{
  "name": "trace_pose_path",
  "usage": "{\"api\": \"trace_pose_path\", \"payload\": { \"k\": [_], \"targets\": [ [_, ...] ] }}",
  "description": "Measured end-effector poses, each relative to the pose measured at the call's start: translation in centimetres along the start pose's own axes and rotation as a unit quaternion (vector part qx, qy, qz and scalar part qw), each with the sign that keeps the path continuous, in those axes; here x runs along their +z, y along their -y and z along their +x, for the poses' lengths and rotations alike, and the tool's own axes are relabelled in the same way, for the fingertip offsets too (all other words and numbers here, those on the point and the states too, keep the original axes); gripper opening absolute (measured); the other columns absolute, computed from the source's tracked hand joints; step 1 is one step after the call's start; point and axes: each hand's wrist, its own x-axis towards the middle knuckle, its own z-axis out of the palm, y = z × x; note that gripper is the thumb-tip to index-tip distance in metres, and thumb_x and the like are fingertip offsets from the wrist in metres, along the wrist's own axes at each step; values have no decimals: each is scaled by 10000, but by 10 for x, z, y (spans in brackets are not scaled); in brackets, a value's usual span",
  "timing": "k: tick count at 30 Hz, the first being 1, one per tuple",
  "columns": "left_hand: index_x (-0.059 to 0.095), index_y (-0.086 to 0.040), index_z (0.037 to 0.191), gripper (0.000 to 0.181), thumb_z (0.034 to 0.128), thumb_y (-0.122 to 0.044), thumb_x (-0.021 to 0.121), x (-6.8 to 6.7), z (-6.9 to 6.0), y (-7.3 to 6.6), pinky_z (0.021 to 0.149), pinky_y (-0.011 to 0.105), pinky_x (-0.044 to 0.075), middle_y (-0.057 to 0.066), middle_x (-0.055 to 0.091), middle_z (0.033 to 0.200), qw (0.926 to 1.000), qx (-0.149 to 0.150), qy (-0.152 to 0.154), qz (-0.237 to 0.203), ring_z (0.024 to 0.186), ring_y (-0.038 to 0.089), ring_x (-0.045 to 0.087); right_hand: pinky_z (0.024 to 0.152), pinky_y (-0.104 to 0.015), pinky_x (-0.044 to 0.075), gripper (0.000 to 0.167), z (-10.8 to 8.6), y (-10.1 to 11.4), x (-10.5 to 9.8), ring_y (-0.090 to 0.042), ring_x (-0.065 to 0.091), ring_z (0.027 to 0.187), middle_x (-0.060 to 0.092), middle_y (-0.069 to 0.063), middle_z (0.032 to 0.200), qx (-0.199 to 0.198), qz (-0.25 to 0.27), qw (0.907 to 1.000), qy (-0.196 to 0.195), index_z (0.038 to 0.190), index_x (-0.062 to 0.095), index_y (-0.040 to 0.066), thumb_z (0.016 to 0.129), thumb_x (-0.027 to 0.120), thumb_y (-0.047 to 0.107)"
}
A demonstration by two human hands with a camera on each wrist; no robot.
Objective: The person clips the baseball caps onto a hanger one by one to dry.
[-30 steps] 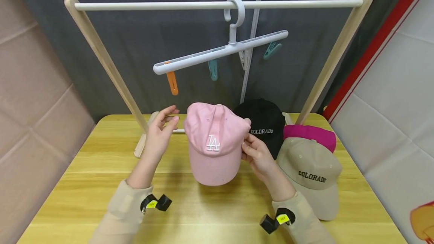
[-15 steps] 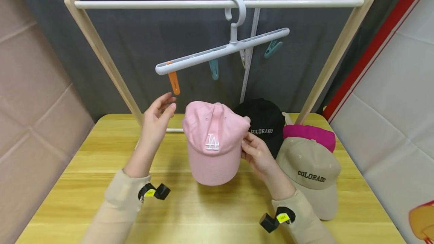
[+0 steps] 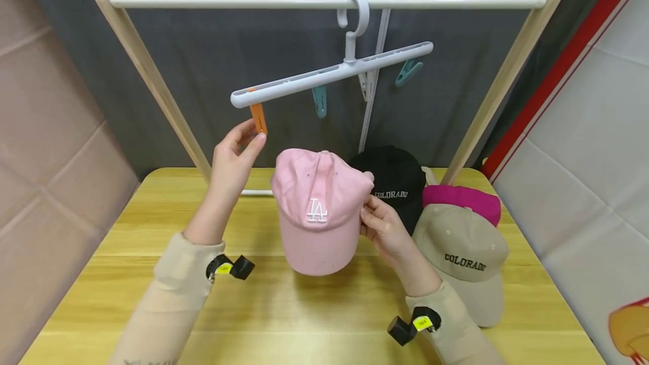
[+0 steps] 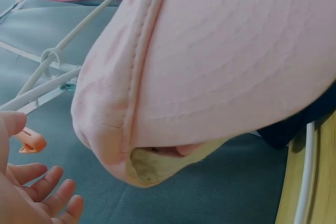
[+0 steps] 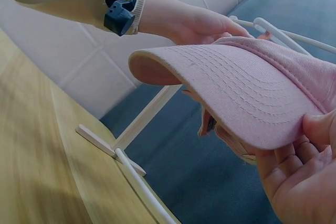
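Head view, upper left: likely clip-grab step.
Left hand [image 3: 233, 154] fingers parted at orange clip [image 3: 258, 115]; right hand [image 3: 387, 232] pinches pink cap [image 3: 320, 241]; probably needs squeeze.

Pink cap [image 3: 321, 210] in matt, stitched cloth – orange clip [image 3: 258, 116] smooth plastic – tabletop [image 3: 304, 320] glossy wood

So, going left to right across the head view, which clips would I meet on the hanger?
Orange clip by the left hand, then left teal clip, white clip, right teal clip.
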Motion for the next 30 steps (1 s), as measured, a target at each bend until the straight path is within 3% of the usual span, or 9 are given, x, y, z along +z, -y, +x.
{"api": "trace_pose_path", "payload": {
  "k": [13,19,24,30],
  "targets": [
    [583,0,1262,403,953,-257,608,5,16,-8,926,319,435,97,622,1037,9996,250,-119,-20,1034,172,555,699,-219,489,235,6,3,2,-91,541,823,590,16,935,-40,5,10000,15,1142,536,101,1003,382,-10],
    [605,30,1198,380,946,-255,619,6,20,-11,845,280,448,68,604,970,9991,315,-254,-92,934,166,559,712,-228,500,241,7,4,3,-96,555,831,591,7,946,-42,23,10000,20,1152,530,92,1002,376,-16],
    [622,24,1142,339,945,-252,622,5,24,-16,769,263,453,49,581,857,9980,337,-334,-424,810,176,548,715,-229,501,238,8,4,4,-103,555,837,577,2,976,3,-37,10000,-6,1155,526,98,1005,376,-10],
    [636,-19,1178,302,940,-206,633,7,26,-18,726,279,457,16,571,725,9940,315,-313,-999,679,169,560,715,-230,500,248,9,4,4,-104,552,837,573,5,981,7,-89,10000,7,1142,533,112,1007,366,-13]
  ]
}}
